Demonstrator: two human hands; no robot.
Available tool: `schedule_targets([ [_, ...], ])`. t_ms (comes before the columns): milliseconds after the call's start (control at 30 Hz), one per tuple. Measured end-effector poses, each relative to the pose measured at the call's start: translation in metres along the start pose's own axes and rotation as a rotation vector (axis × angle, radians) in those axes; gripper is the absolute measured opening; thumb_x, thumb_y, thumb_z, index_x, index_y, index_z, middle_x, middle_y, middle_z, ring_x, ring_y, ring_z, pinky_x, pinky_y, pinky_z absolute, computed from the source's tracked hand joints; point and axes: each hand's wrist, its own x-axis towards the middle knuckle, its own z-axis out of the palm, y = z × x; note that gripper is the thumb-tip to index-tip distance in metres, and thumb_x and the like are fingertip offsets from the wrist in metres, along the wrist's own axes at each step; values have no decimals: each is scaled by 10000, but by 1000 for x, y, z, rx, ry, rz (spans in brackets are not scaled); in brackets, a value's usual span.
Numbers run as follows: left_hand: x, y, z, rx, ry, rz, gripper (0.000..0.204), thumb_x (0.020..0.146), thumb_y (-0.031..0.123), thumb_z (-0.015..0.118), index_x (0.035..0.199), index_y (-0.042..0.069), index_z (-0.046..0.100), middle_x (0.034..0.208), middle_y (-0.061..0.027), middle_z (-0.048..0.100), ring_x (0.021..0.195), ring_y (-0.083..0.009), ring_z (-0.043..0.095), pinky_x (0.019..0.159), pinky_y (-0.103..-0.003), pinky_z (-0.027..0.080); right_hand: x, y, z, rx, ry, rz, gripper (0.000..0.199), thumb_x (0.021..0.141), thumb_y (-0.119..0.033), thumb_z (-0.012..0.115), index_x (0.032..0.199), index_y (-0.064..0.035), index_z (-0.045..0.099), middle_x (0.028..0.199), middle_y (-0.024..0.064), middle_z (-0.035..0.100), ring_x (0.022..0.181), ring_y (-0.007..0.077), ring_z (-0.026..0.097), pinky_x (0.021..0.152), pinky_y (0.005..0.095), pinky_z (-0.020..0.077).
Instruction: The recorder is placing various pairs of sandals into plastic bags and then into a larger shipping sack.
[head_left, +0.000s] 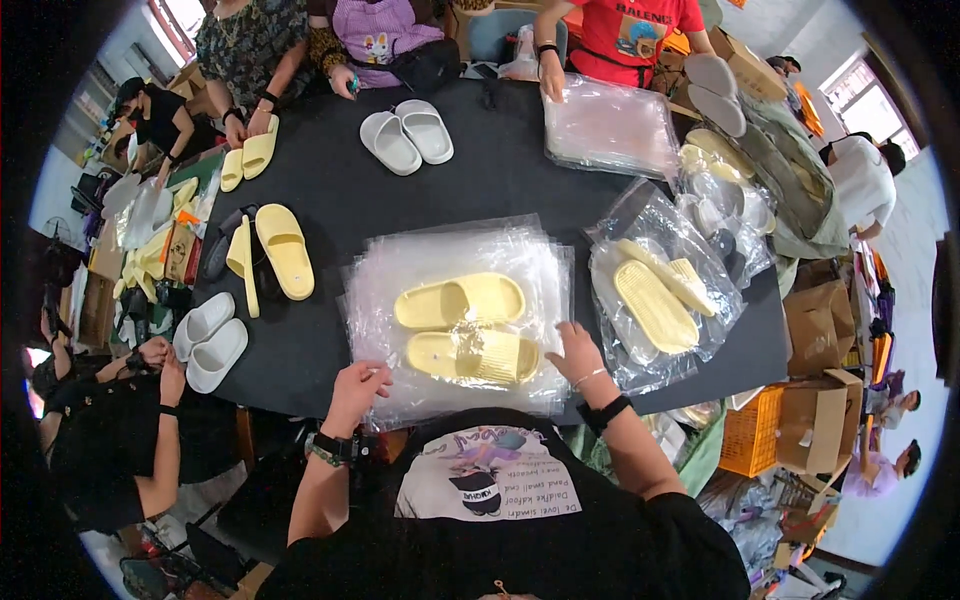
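A pair of pale yellow slippers (462, 322) lies on a stack of clear plastic bags (400, 265) spread over the black table (500, 170). The near slipper sits under a clear film. My left hand (355, 388) pinches the near left edge of the bag stack. My right hand (577, 352) rests on the near right corner of the stack, fingers touching the plastic beside the near slipper's toe.
To the right a bagged yellow pair (655, 295) lies on more bags. Loose yellow slippers (283, 250), a grey pair (407, 135) and a white pair (208, 340) sit further left and back. Other people work around the table. Cardboard boxes (815, 420) and an orange crate (752, 430) stand at the right.
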Motion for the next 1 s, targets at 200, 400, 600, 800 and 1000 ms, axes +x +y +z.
schedule_targets([
  [200, 14, -35, -14, -32, -48, 72, 201, 885, 151, 638, 943, -41, 630, 735, -109, 677, 590, -153, 634, 559, -274, 492, 56, -21, -9, -383, -154, -425, 1057, 618, -289, 835, 1446, -55, 220, 1532, 122, 196, 1391, 353, 238, 1034, 514, 362],
  [400, 4, -29, -14, -173, -192, -90, 256, 928, 182, 567, 1068, -32, 583, 812, -111, 678, 674, -179, 662, 586, -267, 507, 85, -2, 10, -565, -344, -346, 1393, 440, -440, 896, 1500, -92, 63, 1579, 91, 21, 1435, 391, 51, 1081, 611, 244],
  [600, 23, -31, -23, -753, -212, -262, 291, 957, 179, 498, 1198, 17, 518, 962, -116, 670, 770, -173, 670, 584, -237, 492, 84, -17, 3, -597, -413, -316, 1506, 397, -497, 895, 1495, -68, -43, 1575, 131, -26, 1434, 412, 13, 1081, 630, 204],
  [800, 79, -31, -17, -237, -505, -95, 291, 967, 113, 472, 1245, 44, 521, 988, -95, 652, 839, -175, 676, 605, -217, 469, 96, -3, 22, -622, -468, -268, 1543, 387, -513, 897, 1490, -78, -91, 1574, 118, -77, 1434, 407, -13, 1085, 644, 186],
  [1000, 122, -20, -16, 149, -363, 484, 573, 906, 79, 588, 1425, 61, 346, 1252, -167, 558, 951, -198, 667, 695, -260, 527, 102, -10, 20, -630, -543, -276, 1570, 367, -580, 878, 1490, -82, -100, 1571, 105, -115, 1433, 400, -55, 1084, 648, 184],
])
